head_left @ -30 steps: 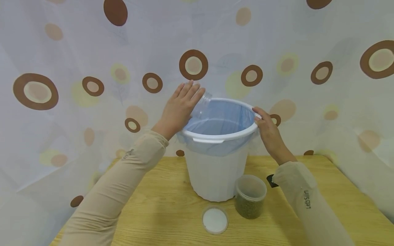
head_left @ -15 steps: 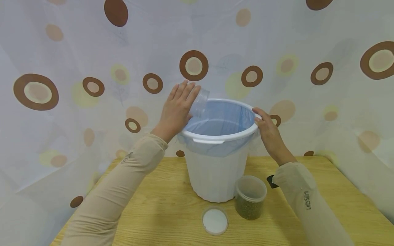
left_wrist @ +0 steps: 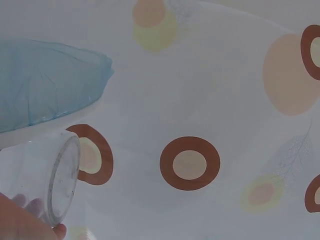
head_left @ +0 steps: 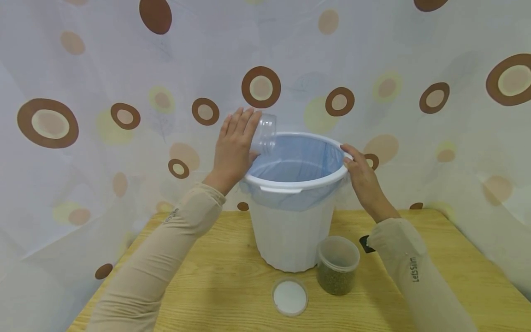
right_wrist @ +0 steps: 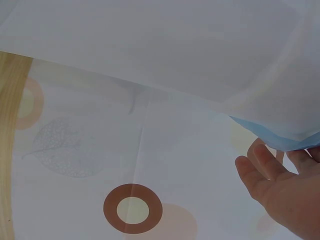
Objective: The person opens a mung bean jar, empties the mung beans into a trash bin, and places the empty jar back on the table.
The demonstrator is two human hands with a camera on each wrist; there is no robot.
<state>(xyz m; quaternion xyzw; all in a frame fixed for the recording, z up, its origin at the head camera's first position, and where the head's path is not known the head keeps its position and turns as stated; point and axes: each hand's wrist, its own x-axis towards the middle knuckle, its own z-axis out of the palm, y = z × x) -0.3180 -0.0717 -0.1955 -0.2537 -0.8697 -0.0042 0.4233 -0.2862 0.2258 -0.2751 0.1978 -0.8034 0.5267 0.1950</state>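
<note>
My left hand [head_left: 234, 147] grips a clear jar [head_left: 265, 133] lying on its side, its mouth turned right over the near-left part of a white trash bin [head_left: 292, 235]. In the left wrist view the see-through base of the jar [left_wrist: 62, 180] faces the camera, fingers curled under it. A thin blue bag [head_left: 307, 154] lines the bin and folds over its rim. On the bin's right side my right hand [head_left: 364, 182] holds the rim, thumb and forefinger at the edge. The right wrist view shows those fingers [right_wrist: 262, 172] beside the bag's blue edge.
A tub [head_left: 338, 267] with dark green contents stands uncovered against the bin's front right. Nearer me lies a round white lid [head_left: 290, 298]. By the right sleeve shows a small black piece [head_left: 367, 244]. Behind the wooden table [head_left: 215, 267] hangs a patterned sheet [head_left: 290, 41].
My left hand has shifted a little left with the jar, and more of the jar shows, its mouth now turned squarely to the right. The right hand and bin stay put.
</note>
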